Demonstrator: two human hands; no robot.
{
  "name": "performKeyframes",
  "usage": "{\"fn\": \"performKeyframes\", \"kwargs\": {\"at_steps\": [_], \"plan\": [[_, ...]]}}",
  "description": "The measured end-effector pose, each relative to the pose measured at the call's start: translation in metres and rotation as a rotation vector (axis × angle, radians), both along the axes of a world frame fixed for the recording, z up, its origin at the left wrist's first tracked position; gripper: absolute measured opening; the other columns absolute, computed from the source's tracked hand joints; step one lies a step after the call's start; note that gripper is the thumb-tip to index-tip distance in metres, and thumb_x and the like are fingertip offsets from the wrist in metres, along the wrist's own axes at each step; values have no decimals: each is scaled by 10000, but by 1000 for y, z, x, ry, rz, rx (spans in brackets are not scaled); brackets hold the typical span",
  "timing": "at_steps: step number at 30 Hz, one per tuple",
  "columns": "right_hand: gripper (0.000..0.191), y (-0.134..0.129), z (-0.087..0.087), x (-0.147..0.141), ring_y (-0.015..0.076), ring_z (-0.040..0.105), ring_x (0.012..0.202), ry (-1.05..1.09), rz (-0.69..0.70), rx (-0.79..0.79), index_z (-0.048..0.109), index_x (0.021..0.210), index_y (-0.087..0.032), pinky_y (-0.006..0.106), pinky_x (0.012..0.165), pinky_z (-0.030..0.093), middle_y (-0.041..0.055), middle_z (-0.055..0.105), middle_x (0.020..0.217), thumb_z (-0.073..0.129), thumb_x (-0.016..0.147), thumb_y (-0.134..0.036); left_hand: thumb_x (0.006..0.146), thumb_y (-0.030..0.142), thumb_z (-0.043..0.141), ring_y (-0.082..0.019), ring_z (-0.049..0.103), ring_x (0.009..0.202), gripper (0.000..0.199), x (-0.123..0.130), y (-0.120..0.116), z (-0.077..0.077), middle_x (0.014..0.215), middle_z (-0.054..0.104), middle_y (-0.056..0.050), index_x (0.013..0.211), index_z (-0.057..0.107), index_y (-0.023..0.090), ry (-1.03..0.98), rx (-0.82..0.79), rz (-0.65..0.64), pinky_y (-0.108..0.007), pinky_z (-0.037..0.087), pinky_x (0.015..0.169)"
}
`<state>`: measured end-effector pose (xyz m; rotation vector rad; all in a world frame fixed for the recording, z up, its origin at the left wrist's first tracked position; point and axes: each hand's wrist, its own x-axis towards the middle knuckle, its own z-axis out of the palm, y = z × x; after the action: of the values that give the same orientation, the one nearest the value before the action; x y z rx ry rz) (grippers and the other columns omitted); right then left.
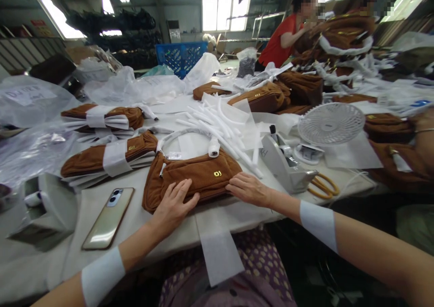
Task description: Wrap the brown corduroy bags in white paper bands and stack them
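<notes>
A brown corduroy handbag (203, 171) with a gold emblem lies in front of me at the table's edge, its white-wrapped handle (185, 133) looping up behind it. Spread across the bag's left part are the fingers of my left hand (176, 203), resting flat on the fabric. My right hand (249, 189) has its fingers closed at the bag's lower right corner; the thumb is partly hidden. From under the bag a white paper strip (222, 252) hangs over the table edge towards my lap.
Left are two paper-banded brown bags (113, 155), a phone (108, 219) and a grey tape dispenser (47, 207). Right are another dispenser (285, 167), yellow-handled scissors (323, 186) and a fan (331, 124). White tubes (220, 124) lie behind the bag. A person in red (283, 40) works farther back.
</notes>
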<state>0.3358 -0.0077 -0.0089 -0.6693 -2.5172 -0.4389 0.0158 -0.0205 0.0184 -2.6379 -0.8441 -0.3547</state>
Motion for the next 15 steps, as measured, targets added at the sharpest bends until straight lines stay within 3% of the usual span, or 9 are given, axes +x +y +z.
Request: {"fn": "performKeyframes", "kwargs": {"at_steps": [3, 5, 8, 11, 15], "plan": [[156, 2, -3, -2, 147, 464, 741, 12, -26, -22, 566, 924, -173, 290, 709, 381, 19, 542, 795, 431, 989, -131, 903, 104, 526, -218, 527, 884, 241, -1, 0, 10, 1056, 561, -103, 1102, 612, 210, 37, 64, -26, -380, 468, 791], [200, 3, -4, -4, 144, 432, 702, -14, -31, -16, 541, 855, -179, 290, 669, 353, 13, 515, 768, 407, 989, -114, 919, 136, 523, -188, 465, 738, 125, 0, 0, 12, 850, 522, -47, 990, 612, 188, 92, 75, -46, -329, 421, 671], [264, 5, -5, -6, 139, 386, 655, -75, -9, -8, 492, 773, -185, 294, 615, 301, 5, 474, 741, 375, 985, -79, 922, 138, 527, -179, 419, 683, 86, 3, 0, 5, 760, 460, -18, 910, 595, 190, 113, 145, -74, -316, 364, 611], [273, 5, -10, -8, 138, 372, 638, -82, 26, -12, 472, 754, -186, 296, 585, 266, -1, 455, 730, 377, 983, -72, 919, 118, 520, -171, 404, 657, 157, 3, 0, -8, 752, 436, -9, 1010, 601, 218, 108, 204, -91, -310, 344, 595], [295, 3, -20, -11, 137, 367, 620, -59, 24, -38, 469, 747, -183, 293, 574, 261, -1, 457, 716, 348, 996, -81, 929, 111, 494, -164, 418, 651, 467, 1, -2, -20, 776, 417, 0, 1346, 472, 321, 171, 214, -75, -302, 357, 598]]}}
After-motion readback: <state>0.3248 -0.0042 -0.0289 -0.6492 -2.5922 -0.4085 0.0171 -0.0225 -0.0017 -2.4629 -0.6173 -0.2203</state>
